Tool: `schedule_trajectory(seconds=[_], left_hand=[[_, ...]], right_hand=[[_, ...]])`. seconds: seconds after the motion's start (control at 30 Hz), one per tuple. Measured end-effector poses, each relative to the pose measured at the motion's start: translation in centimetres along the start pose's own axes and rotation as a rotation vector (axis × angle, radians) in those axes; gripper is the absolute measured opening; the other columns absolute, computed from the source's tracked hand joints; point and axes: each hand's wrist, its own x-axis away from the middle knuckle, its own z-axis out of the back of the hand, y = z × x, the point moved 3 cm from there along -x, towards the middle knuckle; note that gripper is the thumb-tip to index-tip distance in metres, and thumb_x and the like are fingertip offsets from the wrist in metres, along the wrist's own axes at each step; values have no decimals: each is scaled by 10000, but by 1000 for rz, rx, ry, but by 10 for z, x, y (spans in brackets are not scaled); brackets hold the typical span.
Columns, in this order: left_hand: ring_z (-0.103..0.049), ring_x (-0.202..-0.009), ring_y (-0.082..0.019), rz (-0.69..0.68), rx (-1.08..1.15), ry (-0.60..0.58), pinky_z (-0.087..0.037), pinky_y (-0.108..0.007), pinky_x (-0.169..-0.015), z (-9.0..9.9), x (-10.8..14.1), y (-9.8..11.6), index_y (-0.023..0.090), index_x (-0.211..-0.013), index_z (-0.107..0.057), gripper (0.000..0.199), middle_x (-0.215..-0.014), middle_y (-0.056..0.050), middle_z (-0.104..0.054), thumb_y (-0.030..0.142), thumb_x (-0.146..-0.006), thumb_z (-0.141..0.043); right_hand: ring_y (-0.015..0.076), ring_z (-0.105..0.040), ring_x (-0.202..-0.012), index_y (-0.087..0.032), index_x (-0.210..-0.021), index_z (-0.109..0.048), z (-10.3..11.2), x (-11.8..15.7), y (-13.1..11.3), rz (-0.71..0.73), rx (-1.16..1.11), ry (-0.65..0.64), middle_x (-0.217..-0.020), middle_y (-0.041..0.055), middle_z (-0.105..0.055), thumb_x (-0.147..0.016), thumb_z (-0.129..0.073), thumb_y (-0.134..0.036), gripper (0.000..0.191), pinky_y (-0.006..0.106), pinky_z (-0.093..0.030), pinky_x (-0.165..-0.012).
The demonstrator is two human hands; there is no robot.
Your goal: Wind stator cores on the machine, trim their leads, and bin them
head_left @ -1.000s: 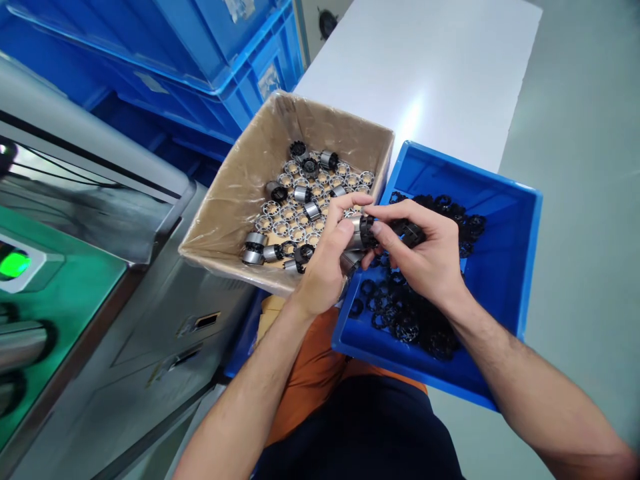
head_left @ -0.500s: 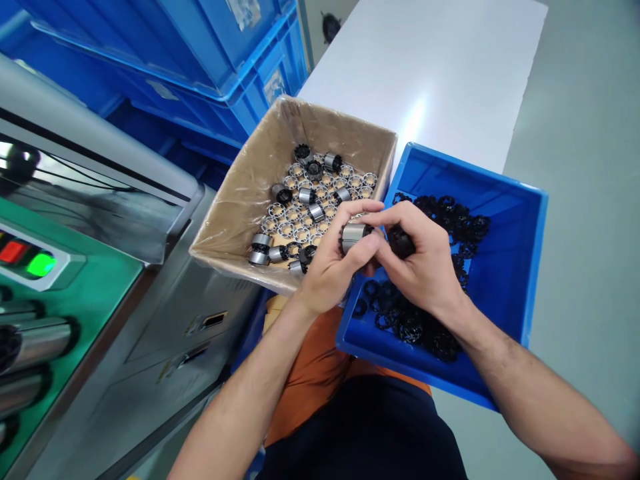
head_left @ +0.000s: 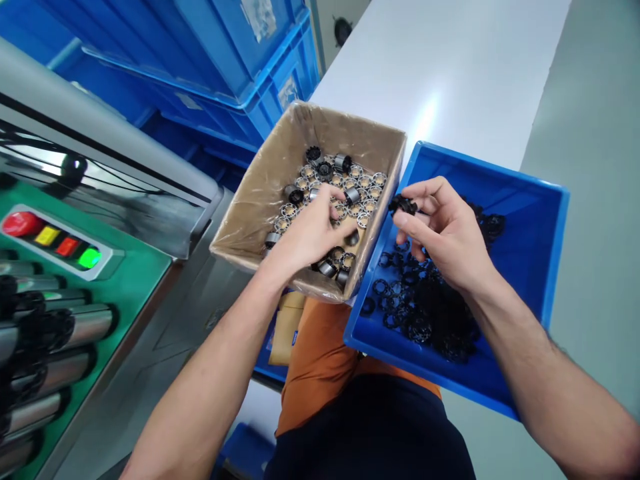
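Note:
My left hand (head_left: 317, 230) reaches into the plastic-lined cardboard box (head_left: 250, 193), its thumb and fingers apart above the metal rings (head_left: 379, 179). Nothing shows between its fingers. Several silver cylinders with black ends, one of them (head_left: 343, 163) near the back, lie on the rings around the hand. Over the left side of the blue bin (head_left: 530, 267), my right hand (head_left: 440, 233) pinches a black toothed ring part (head_left: 401, 205) between thumb and fingers. More black rings (head_left: 420, 327) lie in a heap under that hand.
On the left, a green machine (head_left: 135, 267) carries lit buttons (head_left: 67, 247) and a row of silver cylinders (head_left: 90, 323). Blue crates (head_left: 200, 47) are stacked at the back left. A white table (head_left: 450, 53) extends behind the box and bin.
The hands have parted. My left hand has moved left into the box and no longer holds the silver cylinder. My right hand has turned and still has black parts. The view has shifted left.

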Motion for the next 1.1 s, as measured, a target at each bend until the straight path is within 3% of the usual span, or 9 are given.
schedule_trajectory(seconds=[0.17, 0.27, 0.33, 0.47, 0.57, 0.7, 0.87, 0.97, 1.1], left_hand=[[-707, -920, -147, 225, 960, 67, -609, -262, -851, -7, 14, 20, 256, -1172, -494, 597, -1031, 22, -667, 85, -653, -735], [-711, -828, -147, 273, 1132, 119, -607, -242, -740, -26, 24, 30, 222, -1146, -577, 262, -982, -28, -722, 239, -953, -753], [-610, -630, -134, 274, 1109, 142, -513, -239, -564, -42, 28, 33, 204, -1149, -660, 322, -856, -30, -694, 523, -1165, -616], [-410, -499, -121, 171, 968, 169, -345, -252, -452, -62, 35, 38, 204, -873, -617, 724, -637, -11, -488, 853, -1155, -467], [-341, -550, -130, 92, 965, 169, -346, -253, -476, -63, 41, 41, 218, -904, -592, 611, -691, -1, -435, 768, -1163, -528], [-400, -648, -157, 53, 920, 152, -384, -263, -525, -61, 47, 38, 244, -1082, -658, 393, -868, -25, -515, 623, -1146, -575], [-434, -653, -147, -8, 831, 142, -336, -259, -499, -63, 52, 31, 296, -1199, -649, 535, -940, -21, -516, 822, -1145, -565], [-416, -669, -142, -50, 876, 112, -344, -258, -535, -64, 54, 33, 280, -1173, -623, 484, -924, -15, -489, 762, -1170, -568], [-406, -639, -143, -20, 876, 106, -354, -261, -536, -64, 54, 34, 295, -1234, -621, 406, -894, -7, -496, 691, -1200, -538]], right_hand=[[146, -805, -869, -275, -1530, -630, -9, 6, -11, 4, -40, -144, -1124, 32, -766, -1064, -904, -424, 561, 164, -522, -452], [154, -806, -846, -253, -1492, -677, -14, 11, -15, 22, -30, -168, -1080, 24, -783, -998, -971, -358, 584, 167, -553, -472], [161, -813, -814, -246, -1405, -729, -17, 13, -15, 10, -21, -165, -1097, 30, -786, -954, -1005, -335, 535, 189, -594, -488], [130, -784, -726, -275, -1269, -802, -19, 16, -17, 65, 78, -75, -1248, 42, -740, -891, -1028, -264, 440, 228, -613, -503], [105, -741, -725, -274, -1236, -820, -19, 17, -18, 127, 173, -54, -1411, 66, -742, -885, -1021, -242, 406, 250, -641, -558], [125, -748, -704, -274, -1306, -818, -22, 17, -14, 105, 156, -103, -1274, 52, -815, -901, -1039, -317, 464, 268, -672, -582], [138, -771, -835, -266, -1213, -888, -23, 16, -11, 209, 142, -67, -1224, 44, -810, -807, -1110, -287, 463, 247, -700, -665], [166, -776, -934, -274, -1218, -915, -22, 16, -11, 242, 187, -63, -1246, 62, -815, -847, -1085, -318, 410, 253, -708, -700], [145, -767, -823, -263, -1269, -912, -21, 15, -10, 178, 197, -74, -1233, 69, -843, -841, -1091, -375, 478, 249, -694, -652]])
